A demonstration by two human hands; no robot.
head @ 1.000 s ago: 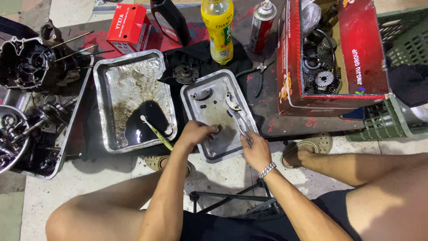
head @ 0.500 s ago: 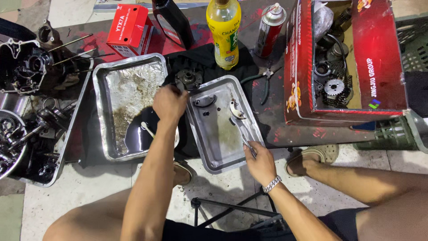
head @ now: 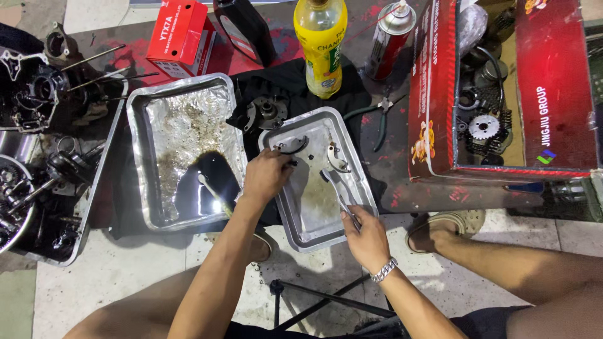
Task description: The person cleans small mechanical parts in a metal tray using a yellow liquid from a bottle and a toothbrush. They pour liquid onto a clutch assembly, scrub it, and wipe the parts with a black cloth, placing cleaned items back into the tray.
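Yellow bottle (head: 321, 47); spray can (head: 389, 37); red carton (head: 180, 37); pliers (head: 377, 119).

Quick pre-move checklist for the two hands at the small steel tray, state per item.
1. Left hand over the small tray, fingers down by the small dark parts at its upper left: ok.
2. Whether the left hand already grips a part: cannot tell, fingers hide it.
3. Right hand at the tray's lower right rim, holding a slim metal tool that reaches into the tray: ok.
4. Curved metal piece lies apart from both hands: ok.
5. Large tray beside it holds dark oil with a brush in it, close to the left forearm: not ok.
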